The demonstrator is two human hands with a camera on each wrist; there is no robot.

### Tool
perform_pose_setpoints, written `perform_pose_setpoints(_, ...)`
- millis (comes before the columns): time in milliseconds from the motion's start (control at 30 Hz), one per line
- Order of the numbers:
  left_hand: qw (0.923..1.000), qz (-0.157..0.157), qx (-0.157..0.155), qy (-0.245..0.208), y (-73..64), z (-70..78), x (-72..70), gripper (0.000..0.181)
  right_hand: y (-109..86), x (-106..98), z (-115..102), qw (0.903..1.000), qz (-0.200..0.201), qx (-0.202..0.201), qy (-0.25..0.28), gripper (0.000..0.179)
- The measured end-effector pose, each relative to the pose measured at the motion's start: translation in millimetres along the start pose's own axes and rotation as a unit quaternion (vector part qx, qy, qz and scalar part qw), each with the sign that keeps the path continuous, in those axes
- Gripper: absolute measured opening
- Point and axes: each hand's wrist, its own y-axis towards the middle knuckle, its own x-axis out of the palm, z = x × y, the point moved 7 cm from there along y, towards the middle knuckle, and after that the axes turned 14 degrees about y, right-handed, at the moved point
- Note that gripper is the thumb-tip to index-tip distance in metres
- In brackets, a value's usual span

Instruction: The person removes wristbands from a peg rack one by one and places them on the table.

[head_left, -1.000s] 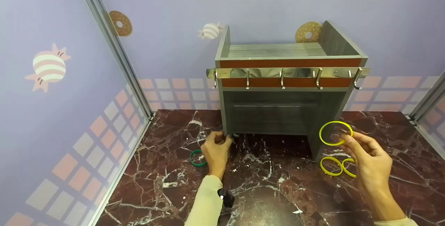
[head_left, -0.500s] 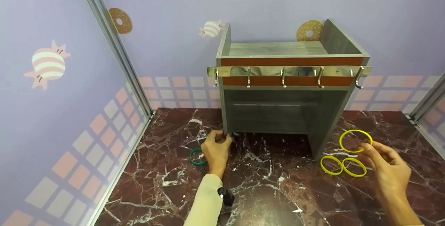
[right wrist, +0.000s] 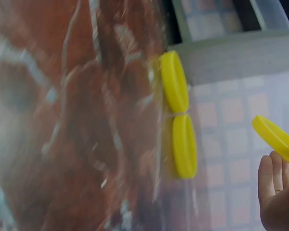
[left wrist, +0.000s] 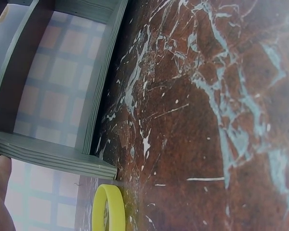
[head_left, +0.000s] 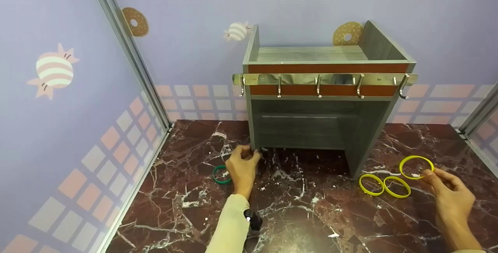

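My left hand (head_left: 242, 169) pinches the lower front edge of the left side panel (head_left: 252, 128) of a grey wooden shelf unit (head_left: 311, 54). The left wrist view shows fingers on both faces of that panel. A green ring (head_left: 221, 175) lies beside this hand; in the left wrist view a ring (left wrist: 108, 207) by the panel looks yellow. Off to the right, my right hand (head_left: 453, 196) holds a thin yellow ring (head_left: 416, 156) between thumb and fingers, above the tabletop. Two more yellow rings, a left one (head_left: 365, 190) and a right one (head_left: 397, 195), lie side by side near the unit's right panel.
A metal rail (head_left: 299, 79) with several hooks runs across the unit's front and sticks out slightly at both ends. Dark red marbled tabletop (head_left: 295, 222) spreads in front. Patterned walls (head_left: 186, 50) close off the back and sides.
My right hand has moved right and down in the head view, carrying its yellow ring away from the shelf unit. The left hand stays at the panel.
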Motion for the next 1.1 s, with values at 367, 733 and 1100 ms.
perform_pose_setpoints(367,0.9999,0.003,-0.003,-0.015,-1.1,-0.8,-2.5,0.016,14.7,-32.9,7.1,0.9982,0.028,-0.001,-0.053,0.015)
perform_pose_setpoints(733,0.9999,0.006,-0.002,-0.013,-3.6,-2.6,-4.8,0.016,25.0,-58.3,14.6,0.9919,0.03,0.08,-0.094,0.022)
perform_pose_setpoints(1100,0.9991,-0.013,0.039,-0.013,-3.8,5.0,-7.7,0.016,32.2,-69.9,8.1,0.9576,-0.012,0.09,-0.273,0.004)
